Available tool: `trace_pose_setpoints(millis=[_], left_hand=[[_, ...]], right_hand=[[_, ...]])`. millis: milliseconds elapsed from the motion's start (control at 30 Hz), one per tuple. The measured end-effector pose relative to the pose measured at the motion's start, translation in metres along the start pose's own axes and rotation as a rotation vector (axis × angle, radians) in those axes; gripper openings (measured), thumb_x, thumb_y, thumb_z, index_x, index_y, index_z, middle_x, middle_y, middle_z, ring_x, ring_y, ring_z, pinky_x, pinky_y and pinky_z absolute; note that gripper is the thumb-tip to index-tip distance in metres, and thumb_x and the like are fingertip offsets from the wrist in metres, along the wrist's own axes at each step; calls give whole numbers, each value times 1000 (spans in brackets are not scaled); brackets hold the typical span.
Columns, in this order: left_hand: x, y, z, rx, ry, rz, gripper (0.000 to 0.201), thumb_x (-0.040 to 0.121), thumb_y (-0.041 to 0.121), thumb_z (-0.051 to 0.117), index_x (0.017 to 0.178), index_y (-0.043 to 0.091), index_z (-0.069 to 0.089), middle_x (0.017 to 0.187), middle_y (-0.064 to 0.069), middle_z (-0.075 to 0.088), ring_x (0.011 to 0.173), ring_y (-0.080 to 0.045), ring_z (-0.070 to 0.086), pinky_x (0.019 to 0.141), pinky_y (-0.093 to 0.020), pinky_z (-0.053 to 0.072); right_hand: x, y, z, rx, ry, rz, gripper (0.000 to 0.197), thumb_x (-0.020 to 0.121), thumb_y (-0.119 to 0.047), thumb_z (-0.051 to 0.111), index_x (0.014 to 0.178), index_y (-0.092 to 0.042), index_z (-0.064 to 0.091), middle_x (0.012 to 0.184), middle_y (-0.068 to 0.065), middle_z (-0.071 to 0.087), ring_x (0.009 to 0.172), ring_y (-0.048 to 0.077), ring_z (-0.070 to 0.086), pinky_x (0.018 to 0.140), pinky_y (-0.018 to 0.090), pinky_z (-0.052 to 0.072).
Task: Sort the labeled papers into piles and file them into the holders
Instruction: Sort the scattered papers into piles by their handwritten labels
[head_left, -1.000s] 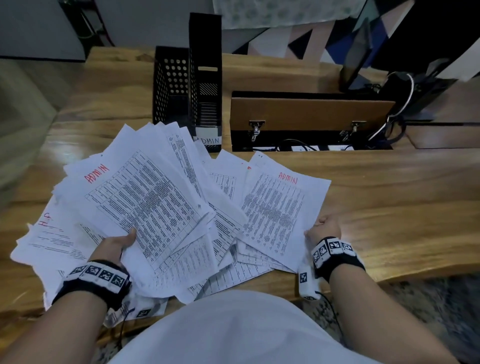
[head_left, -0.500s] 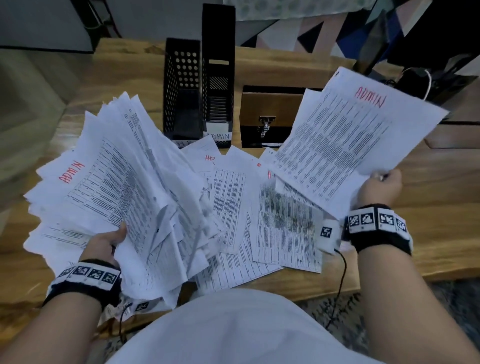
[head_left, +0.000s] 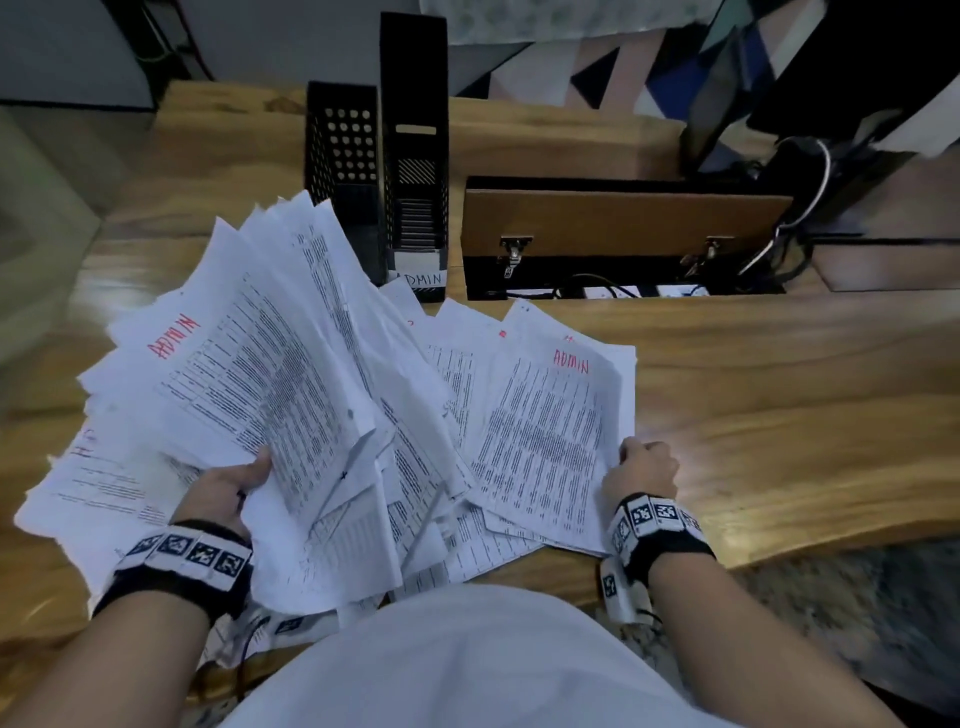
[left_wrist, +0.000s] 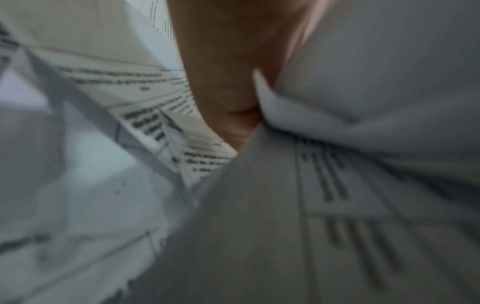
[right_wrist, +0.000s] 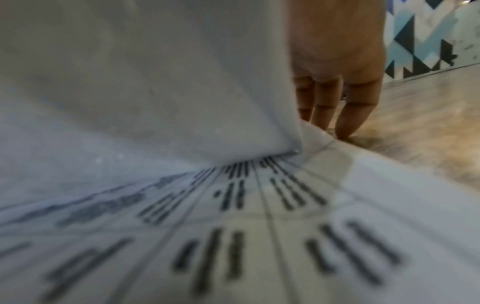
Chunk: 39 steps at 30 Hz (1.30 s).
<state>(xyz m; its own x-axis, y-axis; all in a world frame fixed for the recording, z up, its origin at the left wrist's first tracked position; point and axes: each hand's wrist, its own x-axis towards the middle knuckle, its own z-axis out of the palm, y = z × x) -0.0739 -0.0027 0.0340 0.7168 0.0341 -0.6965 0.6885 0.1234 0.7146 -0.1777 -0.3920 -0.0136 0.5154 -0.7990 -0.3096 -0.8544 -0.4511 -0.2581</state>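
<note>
Left hand (head_left: 228, 486) grips fanned stack (head_left: 270, 395), centre-left; right hand (head_left: 641, 470) pinches ADMIN sheet (head_left: 545, 441). Loose stack could slide, mixing labels.

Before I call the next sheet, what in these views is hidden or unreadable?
- Perforated holder: its front label is hidden in the head view by the fanned stack the left hand grips.
- Sheets under the ADMIN sheet: red labels mostly covered by it.
- Right hand: head view shows only its back; the right wrist view shows fingers beside a sheet edge, grip unclear.
- Printed text: blurred in both wrist views.
</note>
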Motion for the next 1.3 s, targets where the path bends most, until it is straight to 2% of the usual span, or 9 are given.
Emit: trace_pose_setpoints(millis=[133,333,567,800,900,1000,1100,1167,1300], left_hand=[[2,-8,4,-141,-42,-25,47,95,11,53,54,7,75,63,0,73,62,-20,69,86,-37,47],[-1,-11,14,-155,-28,-100,26,94,14,53,114,1,64,99,-7,73,80,-22,66,85,-41,48],[-2,-13,25,-117,-27,-71,18,94,14,54,95,0,64,75,-4,75,55,-18,70,54,-32,54],[-1,-14,34,-69,-23,-61,26,90,17,61,98,-7,69,77,-9,74,65,-23,70,63,-34,53],[-10,-16,46,-44,-31,-40,24,93,12,55,78,-2,67,62,-2,72,46,-15,67,40,-23,51],[-11,-19,49,-39,-37,-45,24,92,17,60,82,-3,68,69,-4,74,62,-24,68,56,-31,53],[5,-26,43,31,29,-21,38,88,27,65,104,-8,67,89,-16,72,78,-29,66,78,-41,52],[10,-30,44,50,11,2,43,93,27,57,122,-4,55,91,-12,64,79,-26,61,74,-37,51],[14,-35,50,110,1,12,32,96,24,52,120,4,52,84,-10,64,78,-24,59,68,-35,48]], right_hand=[[-2,14,3,62,45,-168,24,68,9,48,65,-14,53,116,9,52,100,30,46,85,34,48],[-10,27,5,51,25,-312,32,71,17,43,58,-13,43,142,4,49,128,26,38,91,27,38],[2,27,1,310,39,-123,34,72,12,37,67,-18,53,83,8,62,74,27,56,61,25,40],[25,31,-32,828,42,43,21,89,1,60,108,-9,57,94,14,67,79,25,63,65,26,46],[27,41,-37,716,74,-45,16,95,-1,47,101,-14,55,84,12,63,62,21,52,55,23,38],[28,53,-31,656,56,-49,18,96,-6,45,104,-17,56,89,18,66,59,21,52,53,23,40],[29,57,-26,667,-40,-1,45,87,-20,69,127,-24,49,108,4,61,91,25,63,77,33,53],[32,56,-24,697,-52,28,57,77,-15,79,128,-20,54,101,-1,60,96,24,63,82,34,54],[40,51,-28,709,33,-28,36,82,7,66,111,-13,67,69,-12,49,69,14,53,66,19,40]])
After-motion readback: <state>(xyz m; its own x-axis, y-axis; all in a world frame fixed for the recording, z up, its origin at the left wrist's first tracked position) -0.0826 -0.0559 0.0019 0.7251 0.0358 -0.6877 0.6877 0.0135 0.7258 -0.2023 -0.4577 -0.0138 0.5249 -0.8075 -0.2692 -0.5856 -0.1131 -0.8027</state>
